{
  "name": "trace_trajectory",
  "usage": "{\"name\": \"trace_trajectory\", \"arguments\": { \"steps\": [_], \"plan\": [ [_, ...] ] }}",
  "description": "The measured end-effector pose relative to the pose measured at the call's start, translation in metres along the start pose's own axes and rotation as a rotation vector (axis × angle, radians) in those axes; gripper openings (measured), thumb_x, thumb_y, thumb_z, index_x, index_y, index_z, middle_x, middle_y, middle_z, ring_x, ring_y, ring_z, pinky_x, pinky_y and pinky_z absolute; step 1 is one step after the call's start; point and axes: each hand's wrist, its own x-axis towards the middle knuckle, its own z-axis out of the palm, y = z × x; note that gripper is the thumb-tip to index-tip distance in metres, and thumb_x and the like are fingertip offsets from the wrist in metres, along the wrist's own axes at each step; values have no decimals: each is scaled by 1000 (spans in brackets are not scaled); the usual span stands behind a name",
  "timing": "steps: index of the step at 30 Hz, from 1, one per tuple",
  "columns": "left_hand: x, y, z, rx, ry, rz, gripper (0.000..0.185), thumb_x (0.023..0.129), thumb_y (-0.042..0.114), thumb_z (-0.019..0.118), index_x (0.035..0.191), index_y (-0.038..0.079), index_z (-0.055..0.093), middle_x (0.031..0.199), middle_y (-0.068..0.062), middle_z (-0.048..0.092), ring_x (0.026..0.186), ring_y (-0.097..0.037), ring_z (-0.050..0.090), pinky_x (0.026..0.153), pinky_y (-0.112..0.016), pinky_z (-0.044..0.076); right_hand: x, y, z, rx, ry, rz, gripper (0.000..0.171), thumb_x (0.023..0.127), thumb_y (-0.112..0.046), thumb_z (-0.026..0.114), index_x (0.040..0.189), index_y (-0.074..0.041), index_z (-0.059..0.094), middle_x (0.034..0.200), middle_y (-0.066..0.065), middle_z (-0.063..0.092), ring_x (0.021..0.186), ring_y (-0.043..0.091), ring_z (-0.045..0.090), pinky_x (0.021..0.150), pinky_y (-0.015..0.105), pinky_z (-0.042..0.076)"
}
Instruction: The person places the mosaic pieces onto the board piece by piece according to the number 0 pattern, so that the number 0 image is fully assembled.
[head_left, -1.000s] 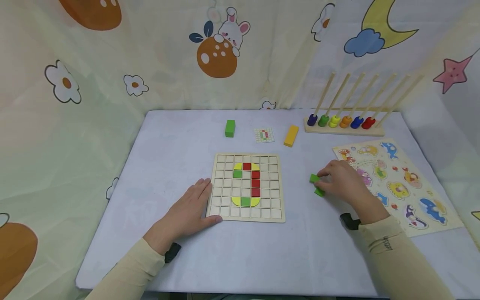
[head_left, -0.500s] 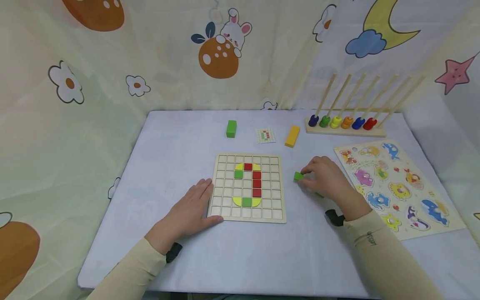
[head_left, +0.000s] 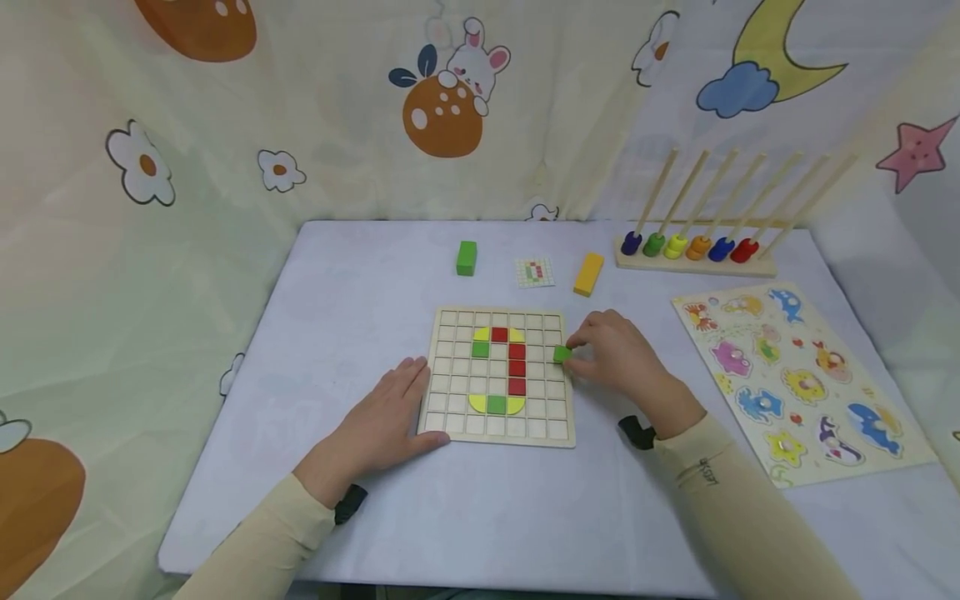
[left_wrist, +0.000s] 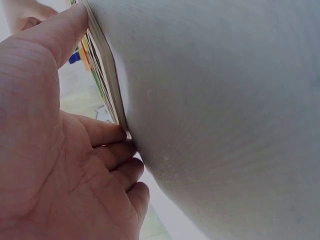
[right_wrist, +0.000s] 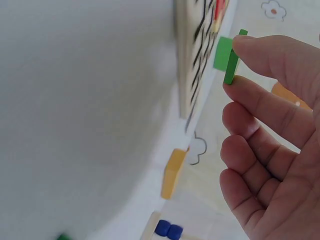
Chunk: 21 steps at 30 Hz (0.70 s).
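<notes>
Hands: rt pinches flat green sq tile.

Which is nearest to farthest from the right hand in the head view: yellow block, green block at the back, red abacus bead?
From the right hand:
1. Yellow block, just behind the hand.
2. Green block, back left, beyond the grid board.
3. Red abacus bead, back right; close to 2, hard to separate.

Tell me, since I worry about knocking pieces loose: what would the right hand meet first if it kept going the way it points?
Probably the red tiles on the wooden board. The right hand points left across the board, pinching a green tile above its right edge; its height is unclear.
</notes>
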Motion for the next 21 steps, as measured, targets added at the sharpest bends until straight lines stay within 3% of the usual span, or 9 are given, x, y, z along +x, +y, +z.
{"name": "trace_trajectory", "arguments": {
  "steps": [11, 21],
  "plan": [
    [-1, -2, 2, 10, 10, 4, 110, 93, 67, 67, 166, 1, 19, 176, -14, 15, 165, -32, 13, 135, -48, 20, 13, -29, -2, 2, 48, -108, 28, 81, -29, 91, 102, -12, 84, 98, 4, 71, 94, 22, 58, 80, 36, 50],
    [0, 0, 0, 13, -6, -6, 111, 92, 67, 67, 167, 2, 18, 177, -13, 14, 165, -31, 11, 135, -48, 20, 30, -58, 8, 27, 31, -187, 21, 85, -29, 87, 100, -14, 85, 97, 1, 71, 91, 21, 57, 76, 33, 49]
  ]
}}
